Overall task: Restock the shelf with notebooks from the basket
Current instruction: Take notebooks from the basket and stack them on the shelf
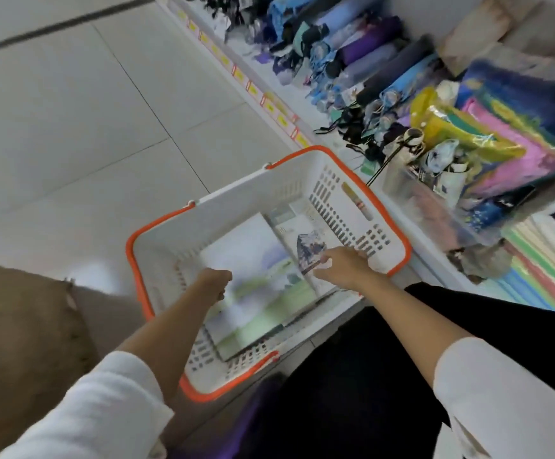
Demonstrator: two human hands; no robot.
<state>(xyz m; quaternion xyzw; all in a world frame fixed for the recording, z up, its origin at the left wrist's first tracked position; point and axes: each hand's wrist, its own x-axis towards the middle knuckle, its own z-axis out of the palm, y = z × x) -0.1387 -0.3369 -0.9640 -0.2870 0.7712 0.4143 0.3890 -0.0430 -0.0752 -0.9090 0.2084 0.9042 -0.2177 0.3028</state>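
Left grip (215, 284) clenched on the edge of a blurred large notebook (263, 293), right grip (339, 265) pinching a smaller notebook (309, 253), both notebooks inside the white orange-rimmed basket (236, 207), just beside the shelf (306, 107) of umbrellas (369, 54).

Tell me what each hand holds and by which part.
The left hand grips the green-covered notebook by its left edge; the right hand pinches the illustrated notebook at its near corner.
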